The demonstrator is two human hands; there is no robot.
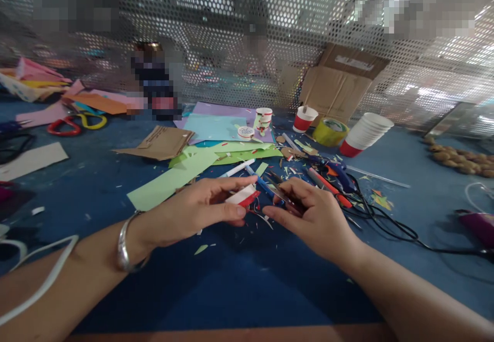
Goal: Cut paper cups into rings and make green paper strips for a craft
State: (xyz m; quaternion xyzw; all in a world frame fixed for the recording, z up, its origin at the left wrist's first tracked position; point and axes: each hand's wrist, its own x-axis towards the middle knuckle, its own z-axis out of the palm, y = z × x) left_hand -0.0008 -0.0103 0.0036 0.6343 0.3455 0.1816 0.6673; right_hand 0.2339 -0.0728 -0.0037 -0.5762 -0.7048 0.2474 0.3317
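Pinching red-and-white paper-cup piece [241, 196] in L hand [196, 205]; gripping metal-bladed tool [284, 195], prob scissors, in R hand [318, 218]. Held near but apart. For clean cut, prob best to feed piece slowly, w/ L hand off blade line; mind blue pen [264, 183] just beyond, btwn hands.

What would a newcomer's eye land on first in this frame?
Probably the centre, where the left hand holds a red-and-white piece and the right hand a thin, dark tool. Beyond them lies pale green paper; farther back, to the right, is a stack of paper cups.
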